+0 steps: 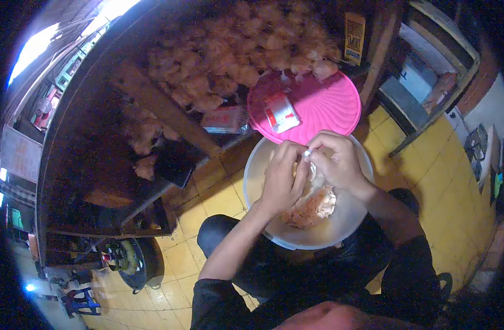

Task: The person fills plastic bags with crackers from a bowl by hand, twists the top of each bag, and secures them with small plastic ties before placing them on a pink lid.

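1. One white piece [308, 154] is pinched above the tub [352, 212], over its inner part; a pale strip hangs below the fingers.
2. Two hands hold it. The left hand [285, 169] has its fingertips together at the piece, and the right hand [335, 160] has thumb and forefinger closed on it. The hands meet over the tub.
3. Inside the tub lie one red-brown heap [302, 215] and one pale clump [327, 202], side by side and touching.
4. One tub, round and see-through, sits between two dark-clothed knees [214, 234].
5. One pink lid [331, 104] lies just beyond the tub, at its far edge. One red-and-white packet [283, 113] rests on it.
6. Left of the lid, beyond the tub, is clear wrapping with red print [224, 117]; how many packs it makes, I cannot tell.
7. Farther beyond the tub spreads one big pile of brown pieces [241, 49], too many to count, with one printed box [355, 38] at its right.
8. Well left of the tub, on yellow tiles [180, 250], stands one dark pot [148, 265]; farther left is one blue stool [86, 302].
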{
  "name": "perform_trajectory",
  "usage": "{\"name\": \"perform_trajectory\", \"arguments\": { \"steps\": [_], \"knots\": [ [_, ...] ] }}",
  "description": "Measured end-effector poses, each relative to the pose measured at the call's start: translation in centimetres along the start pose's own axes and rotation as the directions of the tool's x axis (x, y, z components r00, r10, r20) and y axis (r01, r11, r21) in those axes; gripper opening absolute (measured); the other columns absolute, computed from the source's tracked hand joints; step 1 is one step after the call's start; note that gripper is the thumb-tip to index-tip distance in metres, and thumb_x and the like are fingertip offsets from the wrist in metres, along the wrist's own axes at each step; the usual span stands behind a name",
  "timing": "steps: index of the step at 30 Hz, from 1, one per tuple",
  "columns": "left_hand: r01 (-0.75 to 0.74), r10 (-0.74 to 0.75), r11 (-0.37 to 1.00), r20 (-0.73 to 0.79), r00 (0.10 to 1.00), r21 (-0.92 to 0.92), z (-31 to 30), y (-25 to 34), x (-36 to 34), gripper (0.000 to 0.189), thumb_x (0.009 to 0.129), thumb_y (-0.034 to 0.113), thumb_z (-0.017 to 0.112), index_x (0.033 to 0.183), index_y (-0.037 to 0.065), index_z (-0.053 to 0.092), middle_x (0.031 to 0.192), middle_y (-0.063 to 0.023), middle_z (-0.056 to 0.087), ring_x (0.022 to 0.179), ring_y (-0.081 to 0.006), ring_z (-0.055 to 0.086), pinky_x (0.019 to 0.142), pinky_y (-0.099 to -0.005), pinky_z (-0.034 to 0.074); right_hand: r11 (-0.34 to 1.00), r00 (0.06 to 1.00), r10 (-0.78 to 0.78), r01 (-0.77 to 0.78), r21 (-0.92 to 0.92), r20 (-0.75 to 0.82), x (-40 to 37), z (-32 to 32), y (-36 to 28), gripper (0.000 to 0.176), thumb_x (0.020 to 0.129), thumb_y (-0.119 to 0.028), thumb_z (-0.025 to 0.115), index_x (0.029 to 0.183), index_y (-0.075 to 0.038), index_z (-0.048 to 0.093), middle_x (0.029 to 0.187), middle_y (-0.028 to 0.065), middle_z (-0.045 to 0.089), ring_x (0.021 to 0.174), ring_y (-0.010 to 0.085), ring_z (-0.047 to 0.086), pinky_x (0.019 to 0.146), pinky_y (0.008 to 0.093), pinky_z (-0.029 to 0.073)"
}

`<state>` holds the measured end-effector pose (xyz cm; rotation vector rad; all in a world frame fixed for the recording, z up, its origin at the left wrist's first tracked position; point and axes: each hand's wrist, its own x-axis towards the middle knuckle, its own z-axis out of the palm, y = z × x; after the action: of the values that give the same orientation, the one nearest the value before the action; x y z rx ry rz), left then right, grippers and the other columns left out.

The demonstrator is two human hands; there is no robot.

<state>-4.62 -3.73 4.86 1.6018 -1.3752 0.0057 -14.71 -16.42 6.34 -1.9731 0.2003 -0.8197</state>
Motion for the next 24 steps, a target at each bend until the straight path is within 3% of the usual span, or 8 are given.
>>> {"name": "perform_trajectory", "arguments": {
  "steps": [2,8,11,13,14,19,22,24],
  "knots": [
    [0.093,-0.094,0.993,-0.006,0.996,-0.077,0.0,-0.4,-0.2,0.011,0.088,0.009,0.059,0.096,0.001,0.057,0.089,-0.0157,0.056,0.085,-0.0313,0.058,0.074,-0.0403,0.045,1.000,1.000,-0.001,0.001,0.001,-0.012,0.1,0.2,0.0,0.006,0.075,-0.006,0.065,0.075,0.000,0.064,0.075,0.0104,0.063,0.066,0.0198,0.062,0.062,0.0320,0.048],
    [0.109,-0.130,0.977,-0.105,0.986,-0.185,-0.2,0.1,-0.4,0.010,0.081,0.005,0.065,0.089,0.000,0.062,0.096,-0.0137,0.062,0.092,-0.0274,0.060,0.083,-0.0339,0.045,0.896,0.936,-0.352,0.329,-0.297,-0.023,0.4,-0.1,0.5,0.008,0.072,-0.001,0.065,0.079,0.000,0.067,0.082,0.0123,0.067,0.081,0.0262,0.066,0.074,0.0349,0.052],
    [0.066,-0.066,0.998,-0.089,0.994,-0.002,-0.2,-0.8,-1.1,0.012,0.079,0.006,0.066,0.088,0.000,0.062,0.095,-0.0134,0.064,0.091,-0.0309,0.061,0.082,-0.0372,0.046,0.891,0.942,-0.334,0.328,-0.314,0.036,-0.2,0.2,1.1,0.014,0.071,0.002,0.065,0.085,0.000,0.069,0.088,0.0148,0.068,0.089,0.0266,0.067,0.081,0.0345,0.053],
    [0.056,-0.046,0.995,-0.131,0.990,0.077,-0.4,-0.9,-1.3,0.015,0.078,0.010,0.067,0.090,0.003,0.063,0.088,-0.0113,0.063,0.089,-0.0317,0.059,0.083,-0.0412,0.044,0.955,0.990,-0.138,0.139,-0.262,0.020,-0.6,0.8,1.3,0.019,0.072,0.003,0.065,0.089,0.000,0.071,0.093,0.0154,0.069,0.093,0.0263,0.067,0.084,0.0343,0.052],
    [0.032,-0.015,0.987,-0.106,0.994,0.160,-0.6,-0.7,-1.3,0.017,0.077,0.013,0.068,0.091,0.004,0.063,0.086,-0.0104,0.062,0.087,-0.0306,0.058,0.084,-0.0423,0.042,0.988,0.992,0.126,-0.125,-0.086,0.006,-0.8,1.2,0.6,0.019,0.074,0.002,0.065,0.092,0.000,0.071,0.096,0.0147,0.070,0.095,0.0261,0.067,0.089,0.0349,0.050],
    [-0.152,0.190,0.902,-0.055,0.980,0.404,-0.9,-1.1,-1.4,0.026,0.069,0.022,0.071,0.090,0.009,0.061,0.085,-0.0059,0.060,0.088,-0.0252,0.055,0.086,-0.0449,0.038,0.983,0.996,-0.007,0.023,-0.184,0.086,-0.9,1.5,1.5,0.018,0.074,0.002,0.063,0.091,0.002,0.068,0.097,0.0150,0.068,0.097,0.0264,0.065,0.091,0.0373,0.048],
    [-0.178,0.229,0.859,-0.049,0.972,0.480,-0.8,-1.0,-1.6,0.024,0.072,0.024,0.068,0.091,0.011,0.061,0.088,-0.0030,0.060,0.091,-0.0231,0.055,0.088,-0.0476,0.038,0.984,0.987,0.117,-0.100,-0.149,0.107,-0.9,1.6,1.4,0.015,0.070,0.003,0.060,0.085,0.003,0.064,0.093,0.0167,0.065,0.095,0.0274,0.063,0.089,0.0403,0.047],
    [-0.211,0.267,0.802,-0.019,0.964,0.558,-0.7,-1.1,-1.8,0.020,0.075,0.023,0.062,0.092,0.013,0.061,0.090,-0.0008,0.061,0.094,-0.0215,0.056,0.091,-0.0500,0.038,0.967,0.993,-0.029,0.058,-0.249,0.118,-1.0,1.6,2.2,0.014,0.066,0.004,0.055,0.080,0.004,0.059,0.091,0.0176,0.060,0.092,0.0289,0.060,0.087,0.0409,0.046]
  ]
}}
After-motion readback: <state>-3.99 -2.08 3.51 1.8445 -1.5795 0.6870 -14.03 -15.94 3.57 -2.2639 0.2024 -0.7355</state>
